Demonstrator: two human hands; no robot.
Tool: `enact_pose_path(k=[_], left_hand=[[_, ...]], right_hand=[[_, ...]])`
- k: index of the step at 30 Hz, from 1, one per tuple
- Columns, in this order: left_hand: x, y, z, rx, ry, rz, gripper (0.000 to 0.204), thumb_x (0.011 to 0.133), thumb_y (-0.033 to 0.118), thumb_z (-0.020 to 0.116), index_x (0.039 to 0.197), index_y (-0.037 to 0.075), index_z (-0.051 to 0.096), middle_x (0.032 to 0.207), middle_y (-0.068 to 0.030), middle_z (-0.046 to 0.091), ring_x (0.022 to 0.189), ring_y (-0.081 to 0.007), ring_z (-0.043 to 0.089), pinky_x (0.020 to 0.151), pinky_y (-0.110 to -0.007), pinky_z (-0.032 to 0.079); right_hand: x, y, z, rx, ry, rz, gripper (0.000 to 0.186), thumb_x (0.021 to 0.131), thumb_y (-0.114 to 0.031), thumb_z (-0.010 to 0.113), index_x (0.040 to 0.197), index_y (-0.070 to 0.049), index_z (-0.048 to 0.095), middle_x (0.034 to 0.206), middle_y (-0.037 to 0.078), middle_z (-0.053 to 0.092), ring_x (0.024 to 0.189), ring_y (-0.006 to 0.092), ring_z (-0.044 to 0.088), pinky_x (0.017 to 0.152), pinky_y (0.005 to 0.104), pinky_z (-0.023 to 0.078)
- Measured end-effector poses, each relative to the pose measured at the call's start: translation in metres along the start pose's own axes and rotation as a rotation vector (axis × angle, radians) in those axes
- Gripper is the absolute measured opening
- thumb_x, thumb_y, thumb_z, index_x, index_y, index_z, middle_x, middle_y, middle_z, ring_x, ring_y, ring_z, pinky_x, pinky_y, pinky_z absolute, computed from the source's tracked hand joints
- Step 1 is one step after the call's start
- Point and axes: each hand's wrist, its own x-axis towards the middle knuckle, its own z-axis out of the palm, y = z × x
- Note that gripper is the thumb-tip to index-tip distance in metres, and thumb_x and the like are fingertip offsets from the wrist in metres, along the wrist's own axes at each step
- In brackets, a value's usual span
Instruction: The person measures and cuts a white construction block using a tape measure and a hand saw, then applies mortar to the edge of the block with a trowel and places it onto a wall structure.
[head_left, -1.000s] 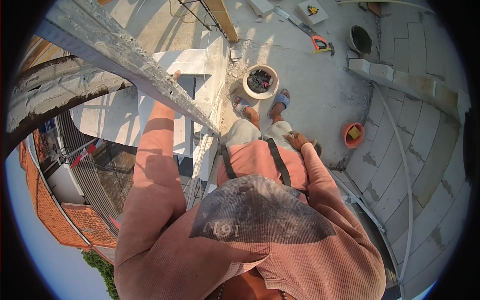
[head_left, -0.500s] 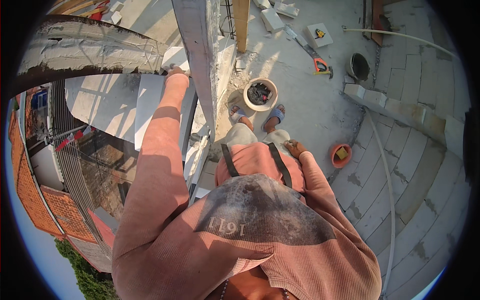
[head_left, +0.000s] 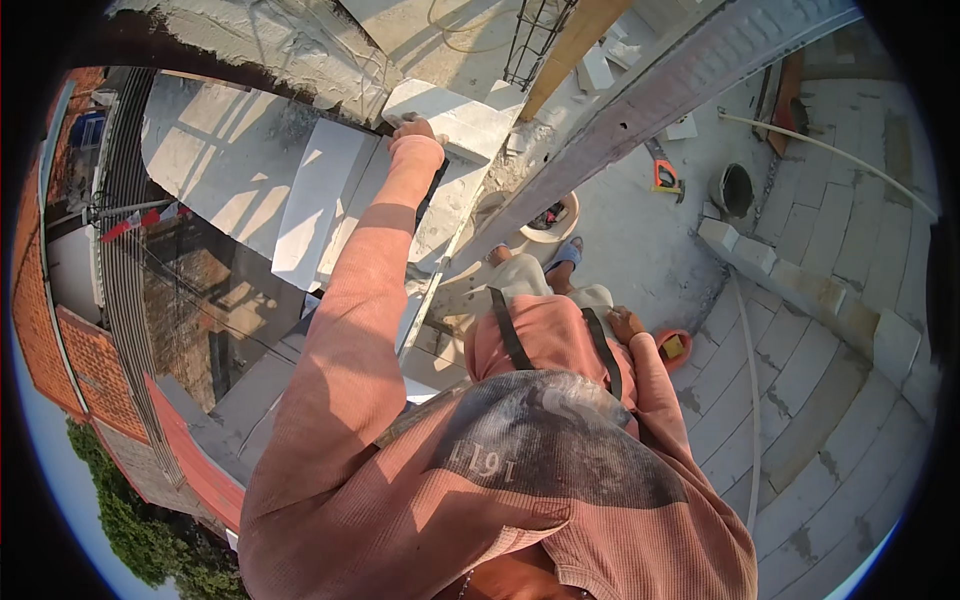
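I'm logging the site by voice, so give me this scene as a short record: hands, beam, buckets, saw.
Left hand: touching the left end of a white block; grip unclear
Right hand: at the light trousers
Beam: grey, slanting across the view
Pale bucket: partly hidden by the beam
Orange bucket: right of the right hand, yellow piece inside
Dark bucket: farther out, right
Saw: orange-handled, left of the dark bucket

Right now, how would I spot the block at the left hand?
Find the grey beam slanting from the upper right. Left of it, follow the sleeve up to the left hand. The pale block touches that hand, unlike the white slab lower left.
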Motion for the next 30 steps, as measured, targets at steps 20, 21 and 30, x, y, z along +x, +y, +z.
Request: enact_pose_path(k=[20,21,30], left_hand=[[0.028,-0.010,0.018,0.027,-0.022,0.060,0.079,0.086,0.053,0.078,0.144,0.005,0.052,0.133,-0.0143,0.067,0.120,-0.0255,0.068,0.090,-0.042,0.057],[0.027,-0.008,0.012,0.015,-0.115,0.099,0.092,0.085,0.053,0.078,0.150,-0.001,0.043,0.135,-0.0174,0.066,0.119,-0.0259,0.068,0.089,-0.042,0.057],[0.034,-0.007,0.022,0.042,-0.004,0.063,0.101,0.083,0.055,0.080,0.153,-0.002,0.036,0.140,-0.0160,0.062,0.124,-0.0297,0.065,0.094,-0.046,0.055]], right_hand=[[-0.029,-0.066,-0.053,0.051,-0.053,0.068,0.048,0.100,-0.040,0.048,0.127,-0.004,0.066,0.133,0.024,0.063,0.120,0.0416,0.061,0.103,0.0438,0.048],[-0.029,-0.061,-0.051,0.061,-0.045,0.080,0.048,0.100,-0.040,0.048,0.127,-0.004,0.066,0.133,0.024,0.063,0.120,0.0416,0.061,0.103,0.0438,0.048],[-0.033,-0.075,-0.062,0.078,-0.058,0.017,0.052,0.097,-0.043,0.050,0.127,-0.004,0.066,0.128,0.027,0.065,0.118,0.0424,0.063,0.103,0.0433,0.048]])
